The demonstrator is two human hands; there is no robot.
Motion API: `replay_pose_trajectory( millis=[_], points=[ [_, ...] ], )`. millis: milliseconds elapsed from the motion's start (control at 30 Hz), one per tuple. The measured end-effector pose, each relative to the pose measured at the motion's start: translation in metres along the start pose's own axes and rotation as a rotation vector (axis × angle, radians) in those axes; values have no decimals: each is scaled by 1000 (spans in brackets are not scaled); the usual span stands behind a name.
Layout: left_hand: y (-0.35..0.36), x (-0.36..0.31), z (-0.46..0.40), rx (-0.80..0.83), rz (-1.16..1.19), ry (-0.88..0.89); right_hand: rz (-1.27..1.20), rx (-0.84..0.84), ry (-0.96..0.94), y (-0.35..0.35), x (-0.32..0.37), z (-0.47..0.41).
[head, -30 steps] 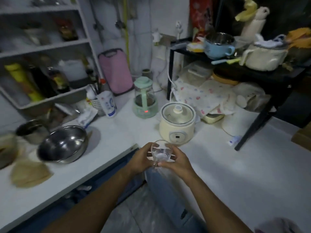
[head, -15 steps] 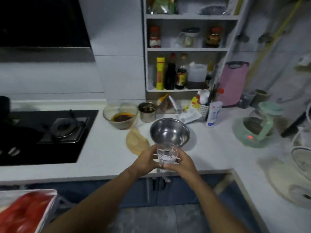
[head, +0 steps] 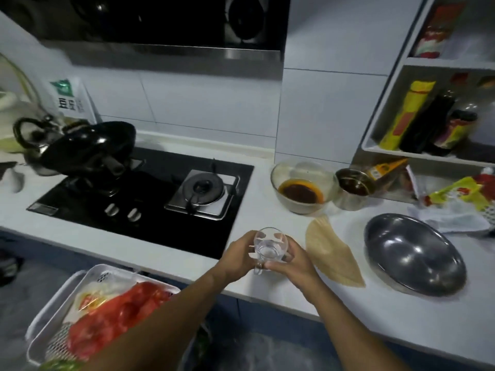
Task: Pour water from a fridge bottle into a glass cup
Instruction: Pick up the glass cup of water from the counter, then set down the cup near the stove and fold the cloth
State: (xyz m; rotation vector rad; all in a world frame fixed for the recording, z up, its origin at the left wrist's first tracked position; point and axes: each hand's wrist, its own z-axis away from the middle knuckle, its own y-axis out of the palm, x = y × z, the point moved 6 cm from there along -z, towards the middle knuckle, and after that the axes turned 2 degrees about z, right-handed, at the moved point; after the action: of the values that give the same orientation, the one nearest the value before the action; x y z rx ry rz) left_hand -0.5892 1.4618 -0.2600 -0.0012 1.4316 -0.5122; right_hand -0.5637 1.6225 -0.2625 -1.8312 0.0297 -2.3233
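Note:
A clear glass cup [head: 270, 245] with a little water in its bottom is held upright above the front edge of the white counter [head: 267, 207]. My left hand [head: 238, 257] wraps its left side. My right hand [head: 290, 259] wraps its right side and underside. Both hands grip the cup together. No fridge bottle is in view.
A black gas hob [head: 150, 194] with a wok [head: 88, 148] lies to the left. A glass bowl of dark sauce [head: 302, 188], a metal cup [head: 353, 183], a beige cloth [head: 329, 253] and a steel bowl [head: 412, 253] sit to the right. A white basket [head: 101, 311] of red packets is at lower left.
The view has swung left from the counter corner with the cookers to the hob area. Both hands have kept hold of the cup throughout.

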Motion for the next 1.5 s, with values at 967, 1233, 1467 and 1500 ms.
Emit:
replay_pose_trajectory(
  millis=[967,1233,1467,1500],
  points=[
    [-65,65,-91,-84,28,-215,34,31,71,43,-22,-131],
    [-110,33,-77,-173,-235,-237,105,-95,158,9,-12,-111],
    [-53,-87,-84,-67,-300,15,117,-332,114,-76,52,-38],
    [-34,-105,-84,-45,-315,45,134,-370,108,-93,59,-23]
  ],
)
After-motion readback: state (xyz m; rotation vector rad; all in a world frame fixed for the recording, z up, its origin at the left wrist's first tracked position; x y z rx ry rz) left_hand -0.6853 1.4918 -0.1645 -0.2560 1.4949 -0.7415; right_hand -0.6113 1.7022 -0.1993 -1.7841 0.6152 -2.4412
